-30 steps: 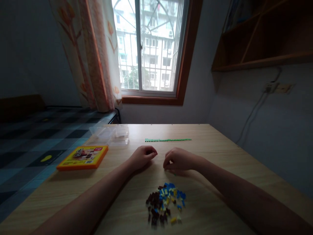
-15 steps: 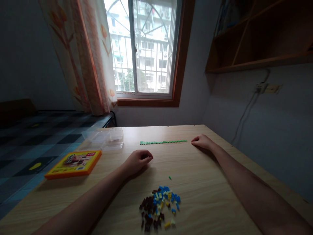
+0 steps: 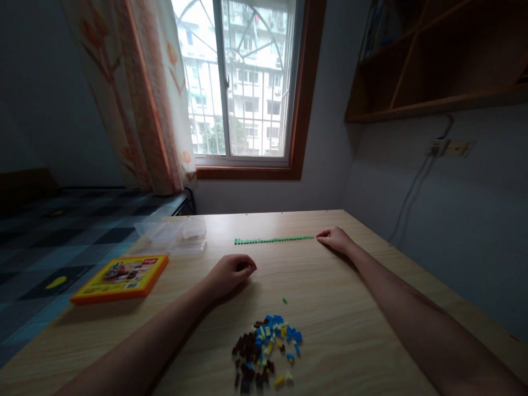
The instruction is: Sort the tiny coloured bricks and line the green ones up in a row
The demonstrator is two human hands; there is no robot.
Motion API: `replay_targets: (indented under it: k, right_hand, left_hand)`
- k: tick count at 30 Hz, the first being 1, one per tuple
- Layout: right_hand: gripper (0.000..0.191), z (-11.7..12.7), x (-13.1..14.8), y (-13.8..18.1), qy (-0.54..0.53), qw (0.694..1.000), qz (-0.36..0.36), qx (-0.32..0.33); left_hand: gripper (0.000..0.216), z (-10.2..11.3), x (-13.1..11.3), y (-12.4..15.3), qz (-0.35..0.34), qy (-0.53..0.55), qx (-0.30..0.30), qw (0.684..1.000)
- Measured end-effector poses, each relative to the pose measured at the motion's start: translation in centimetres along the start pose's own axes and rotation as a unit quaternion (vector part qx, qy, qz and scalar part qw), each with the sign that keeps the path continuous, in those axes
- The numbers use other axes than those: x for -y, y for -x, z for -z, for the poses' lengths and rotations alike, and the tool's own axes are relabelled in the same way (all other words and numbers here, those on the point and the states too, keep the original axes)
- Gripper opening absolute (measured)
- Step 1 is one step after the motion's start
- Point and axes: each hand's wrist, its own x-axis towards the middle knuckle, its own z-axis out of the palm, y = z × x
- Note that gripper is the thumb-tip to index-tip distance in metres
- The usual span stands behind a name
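Note:
A long row of small green toy bricks [image 3: 274,240] runs from left to right across the far part of the table. My right hand [image 3: 336,241] is at the right end of this row, thumb and fingertips pinched together; anything between them is too small to make out. Nearer to me, my left hand [image 3: 231,271] rests on the table with its fingers curled and the thumb against them, and what it may hold is hidden. One loose green brick [image 3: 284,300] lies alone between the hands and a pile of brown, blue, yellow and cream bricks [image 3: 266,344].
On the left of the wooden table [image 3: 338,330] lies a yellow and orange box [image 3: 121,278]. Clear plastic trays [image 3: 177,234] stand behind it. A bed [image 3: 82,236] adjoins on the left, and a wall shelf [image 3: 429,82] hangs at the right.
My right hand has moved slightly left, up to the end of the green row. My left hand stays about where it was, and the view has shifted a little.

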Motion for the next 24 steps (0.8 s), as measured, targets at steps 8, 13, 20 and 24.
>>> replay_targets:
  k: [8, 13, 20, 24]
  right_hand:
    - [0.028, -0.5, 0.8, 0.4, 0.041, 0.998, -0.028, -0.037]
    - [0.027, -0.7, 1.2, 0.5, 0.056, 0.996, -0.042, -0.051]
    - [0.028, -0.7, 1.5, 0.8, 0.067, 0.995, -0.037, -0.059]
    - [0.026, -0.7, 1.6, 0.8, 0.073, 0.995, -0.032, -0.062]
  left_hand:
    - [0.025, -0.3, -0.1, 0.1, -0.010, -0.021, 0.000, 1.000]
    - [0.022, -0.4, -0.1, 0.1, -0.018, -0.019, -0.001, 1.000]
    - [0.022, -0.5, 0.2, 0.1, -0.022, -0.023, 0.001, 0.999]
    - [0.021, -0.5, 0.1, 0.1, -0.019, -0.029, 0.002, 0.999]
